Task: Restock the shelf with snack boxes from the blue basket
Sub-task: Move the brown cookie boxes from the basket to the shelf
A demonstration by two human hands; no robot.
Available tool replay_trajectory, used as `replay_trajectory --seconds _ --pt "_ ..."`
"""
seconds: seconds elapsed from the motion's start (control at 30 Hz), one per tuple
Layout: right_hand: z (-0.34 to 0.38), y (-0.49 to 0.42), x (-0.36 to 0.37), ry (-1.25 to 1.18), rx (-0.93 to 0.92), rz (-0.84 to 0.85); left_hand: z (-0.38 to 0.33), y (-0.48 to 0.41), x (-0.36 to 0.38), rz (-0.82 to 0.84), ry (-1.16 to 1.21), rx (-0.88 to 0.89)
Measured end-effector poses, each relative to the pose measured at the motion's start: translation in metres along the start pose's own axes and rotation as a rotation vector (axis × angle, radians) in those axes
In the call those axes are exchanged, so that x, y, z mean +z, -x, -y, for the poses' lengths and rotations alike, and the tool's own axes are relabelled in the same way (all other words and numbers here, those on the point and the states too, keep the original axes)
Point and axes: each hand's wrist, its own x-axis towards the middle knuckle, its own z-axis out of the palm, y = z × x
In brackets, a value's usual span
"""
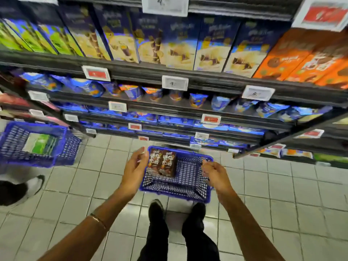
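Note:
A blue basket [175, 194] stands on the tiled floor in front of my feet. Two brown snack boxes [163, 162] stand upright side by side in its far left corner; the remainder of the basket looks bare. My left hand [136, 166] hovers at the left side of the boxes with thumb raised and fingers relaxed; whether it touches them is unclear. My right hand [214, 173] is over the basket's right rim, fingers loosely curled and holding nothing. Orange snack boxes [301, 59] fill the right end of the upper shelf [169, 72].
Dark blue wafer boxes [178, 42] line the same upper shelf, with blue bags and cups on the lower shelves [150, 108]. A second blue basket [37, 161] with green boxes stands at the left. Another person's shoe [20, 189] is at the left edge.

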Motion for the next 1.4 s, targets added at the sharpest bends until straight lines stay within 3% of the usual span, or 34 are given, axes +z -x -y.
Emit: replay_trajectory --seconds 0.23,0.33,0.47,0.7,0.9,1.17,1.4 --pt "-0.097 -0.045 0.039 0.078 0.242 0.029 0.081 -0.020 -0.003 0.060 -0.008 -0.127" --pt "-0.129 -0.085 0.056 0.219 0.257 0.099 0.120 -0.042 0.001 0.054 0.012 -0.136" --pt "-0.172 -0.166 0.079 0.243 0.284 0.066 0.183 -0.083 0.023 -0.010 0.046 -0.175" --pt "-0.255 -0.296 0.121 0.334 0.147 0.168 0.307 -0.173 0.066 -0.027 0.102 -0.186" --pt "-0.312 -0.386 0.165 0.408 -0.007 0.195 0.359 -0.244 0.103 -0.115 0.142 -0.107" --pt "-0.359 -0.430 0.188 0.430 -0.263 0.079 0.367 -0.283 0.128 -0.155 0.109 -0.033" --pt "-0.358 -0.424 0.176 0.129 -0.211 0.151 0.357 -0.286 0.132 -0.208 0.135 -0.129"
